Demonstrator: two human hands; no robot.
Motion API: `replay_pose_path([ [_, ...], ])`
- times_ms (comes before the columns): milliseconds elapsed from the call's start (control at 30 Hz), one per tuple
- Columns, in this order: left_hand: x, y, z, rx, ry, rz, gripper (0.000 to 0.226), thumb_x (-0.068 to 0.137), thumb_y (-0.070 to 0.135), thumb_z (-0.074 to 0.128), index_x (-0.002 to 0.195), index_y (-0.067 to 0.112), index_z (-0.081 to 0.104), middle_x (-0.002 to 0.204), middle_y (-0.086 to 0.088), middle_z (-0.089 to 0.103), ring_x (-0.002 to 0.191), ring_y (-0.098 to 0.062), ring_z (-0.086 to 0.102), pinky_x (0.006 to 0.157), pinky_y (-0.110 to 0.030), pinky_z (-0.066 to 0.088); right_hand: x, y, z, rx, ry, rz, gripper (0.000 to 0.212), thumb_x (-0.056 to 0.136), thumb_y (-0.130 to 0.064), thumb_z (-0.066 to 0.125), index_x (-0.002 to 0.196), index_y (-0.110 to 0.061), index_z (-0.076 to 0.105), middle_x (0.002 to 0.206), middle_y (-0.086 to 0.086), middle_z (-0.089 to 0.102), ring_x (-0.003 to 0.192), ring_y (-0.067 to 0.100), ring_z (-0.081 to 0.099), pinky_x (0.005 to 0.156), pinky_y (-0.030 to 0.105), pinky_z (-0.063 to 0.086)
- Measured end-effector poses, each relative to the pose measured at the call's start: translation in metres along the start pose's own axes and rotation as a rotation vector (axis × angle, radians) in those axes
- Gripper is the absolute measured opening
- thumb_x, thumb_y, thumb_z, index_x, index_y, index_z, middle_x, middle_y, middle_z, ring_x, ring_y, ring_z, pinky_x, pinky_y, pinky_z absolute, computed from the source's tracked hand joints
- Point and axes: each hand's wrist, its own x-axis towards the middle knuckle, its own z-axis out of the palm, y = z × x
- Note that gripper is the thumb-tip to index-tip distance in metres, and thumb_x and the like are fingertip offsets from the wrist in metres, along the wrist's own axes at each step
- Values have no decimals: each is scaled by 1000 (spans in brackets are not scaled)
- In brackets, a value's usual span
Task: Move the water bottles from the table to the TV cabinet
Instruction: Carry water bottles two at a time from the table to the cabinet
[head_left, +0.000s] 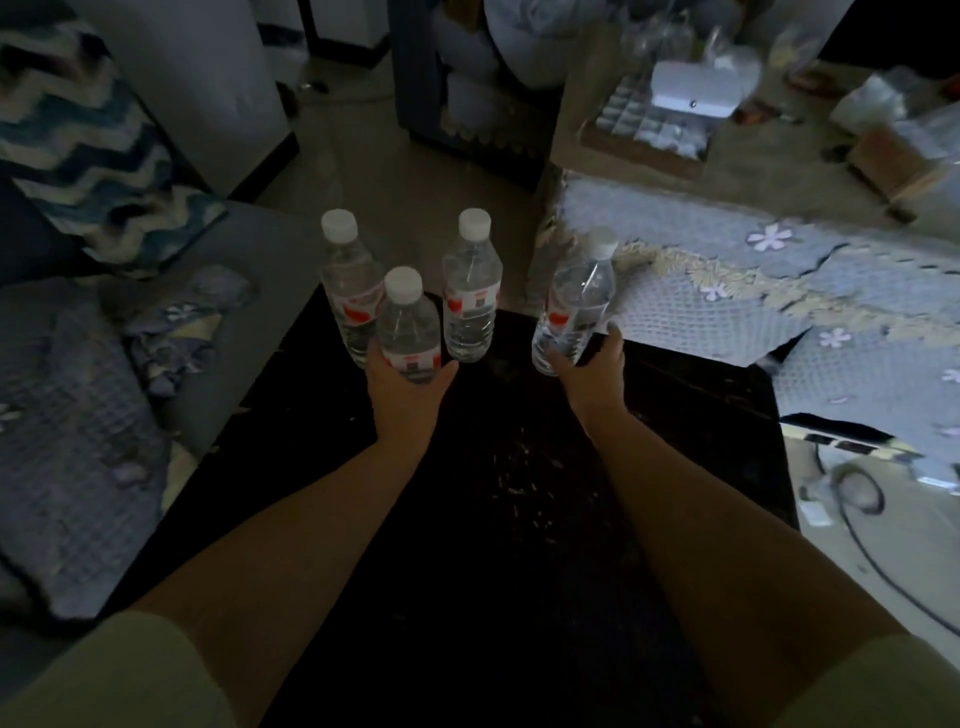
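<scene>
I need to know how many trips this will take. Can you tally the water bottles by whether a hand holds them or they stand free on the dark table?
Held in the left hand: 1 bottle
Held in the right hand: 1 bottle
Standing free on the dark table: 2, the far left bottle and the middle bottle
Total: 4 bottles

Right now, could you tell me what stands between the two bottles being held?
In the head view, one free bottle stands between the left-hand bottle and the right-hand bottle, slightly farther back.
</scene>
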Motion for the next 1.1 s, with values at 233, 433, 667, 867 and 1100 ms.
replay_pose_path([
  [233,31,-13,17,7,28,116,76,75,20,79,137,22,36,115,11,53,100,2,52,75,2,37,58,-2,36,246,147,-110,88,74,-21,80,145,-14,28,134,10,52,118,25,55,93,39,51],
  [433,25,-13,15,88,-103,310,59,70,25,78,109,48,41,101,33,54,95,21,52,79,2,39,57,6,26,153,116,-130,70,73,-32,81,128,-15,41,104,-1,59,92,16,60,74,25,47],
  [667,-5,-18,8,184,-319,319,61,64,47,71,118,26,53,106,16,59,95,5,56,82,-5,41,-11,26,1,110,77,-83,67,71,-33,84,122,-16,44,107,-1,63,93,14,62,80,27,50],
  [867,-63,-16,-18,217,-462,317,53,62,41,75,106,45,48,98,18,62,92,4,60,74,-7,44,-87,45,-22,78,76,-16,59,69,-38,83,107,-33,38,91,-14,58,81,3,59,64,15,43],
  [1100,-122,-24,-61,186,-529,286,72,61,24,82,98,70,41,90,24,60,87,17,57,67,3,41,-185,69,-41,91,130,68,60,70,-35,83,110,-34,39,97,-13,61,89,8,64,75,29,54],
])
